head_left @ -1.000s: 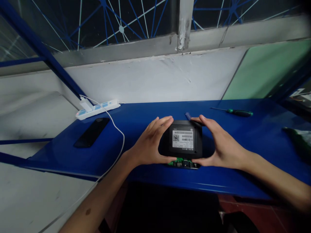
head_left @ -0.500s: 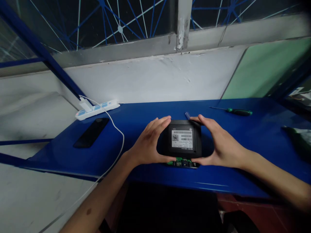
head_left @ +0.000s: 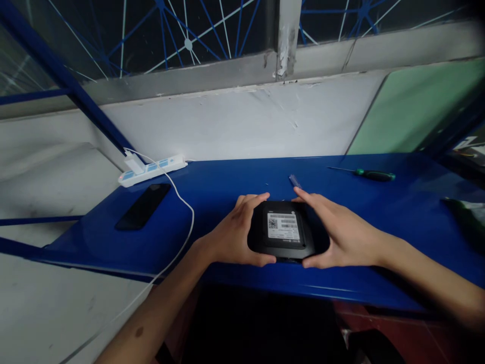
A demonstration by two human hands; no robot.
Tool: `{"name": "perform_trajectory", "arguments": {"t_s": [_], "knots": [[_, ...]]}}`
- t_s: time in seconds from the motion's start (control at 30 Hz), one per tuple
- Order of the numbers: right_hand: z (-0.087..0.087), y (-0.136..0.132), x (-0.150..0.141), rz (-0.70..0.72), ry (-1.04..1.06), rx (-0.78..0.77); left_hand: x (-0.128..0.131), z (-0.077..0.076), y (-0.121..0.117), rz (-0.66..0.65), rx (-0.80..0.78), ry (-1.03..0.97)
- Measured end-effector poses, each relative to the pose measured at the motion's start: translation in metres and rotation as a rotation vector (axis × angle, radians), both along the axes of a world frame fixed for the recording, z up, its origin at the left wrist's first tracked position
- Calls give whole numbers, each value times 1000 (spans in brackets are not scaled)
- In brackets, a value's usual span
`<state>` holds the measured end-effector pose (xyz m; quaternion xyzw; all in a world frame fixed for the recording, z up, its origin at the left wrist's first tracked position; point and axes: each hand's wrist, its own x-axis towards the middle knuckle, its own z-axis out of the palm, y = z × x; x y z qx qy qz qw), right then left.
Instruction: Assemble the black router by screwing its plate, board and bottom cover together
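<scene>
Two hands (head_left: 290, 230) hold the black device (head_left: 284, 250) between them

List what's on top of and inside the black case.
On top of the black case: a white label with a QR code; its fine print is too small to read. Inside: can't tell, the shell covers it.

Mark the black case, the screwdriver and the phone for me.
Black case (head_left: 284, 228): head view, on its white label.
Screwdriver (head_left: 373, 175): head view, on its handle.
Phone (head_left: 143, 207): head view, middle of its upward face.
</scene>
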<state>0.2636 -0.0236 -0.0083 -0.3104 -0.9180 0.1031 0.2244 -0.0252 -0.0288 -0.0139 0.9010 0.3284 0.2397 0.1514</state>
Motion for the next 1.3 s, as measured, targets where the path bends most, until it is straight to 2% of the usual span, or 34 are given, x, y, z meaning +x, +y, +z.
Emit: {"name": "perform_trajectory", "arguments": {"t_s": [0.27,0.6,1.13,1.3], "knots": [[-8,1,0,6,-34,-17,0,-3,-4,1,-17,61],[-6,0,1,-15,-70,-45,1,-2,-5,22,-51,92],[-9,2,1,-13,-85,-124,-3,-2,1,15,-8,132],[-10,3,3,11,-81,-106,-2,-2,1,16,1,152]]}}
